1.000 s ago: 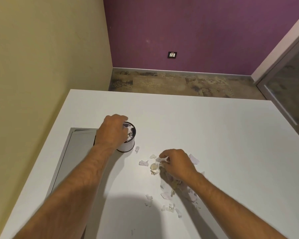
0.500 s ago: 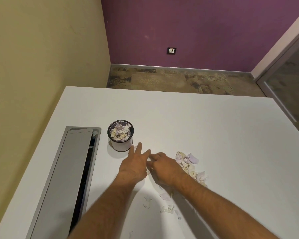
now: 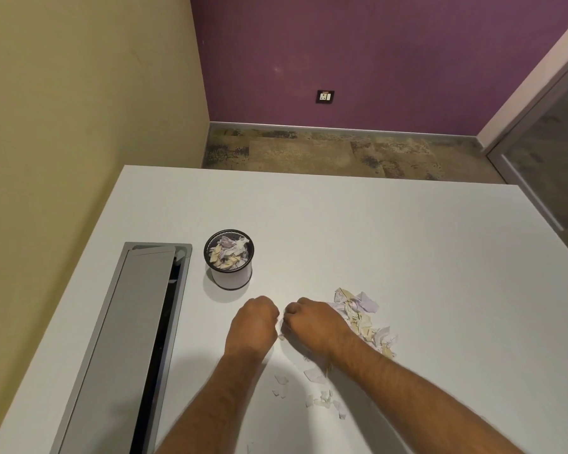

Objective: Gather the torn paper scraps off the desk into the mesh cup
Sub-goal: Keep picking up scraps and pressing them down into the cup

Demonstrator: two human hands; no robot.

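Observation:
The black mesh cup [image 3: 229, 259] stands on the white desk [image 3: 374, 231], partly filled with torn scraps. A pile of lilac and cream paper scraps [image 3: 363, 314] lies right of my right hand [image 3: 312, 324]. Smaller loose scraps [image 3: 318, 388] lie nearer me, under my right forearm. My left hand [image 3: 254, 324] sits curled just left of the right one, both resting on the desk in front of the cup. Both fists are closed on scraps; a bit of paper shows between them.
A grey cable tray with a hinged lid [image 3: 128, 339] is set into the desk left of the cup, its slot partly open. A yellow wall runs along the left; the desk's far edge drops to a tiled floor.
My left hand left the cup, came down beside my right hand with fingers spread, and has now curled closed. My right hand has also closed over scraps.

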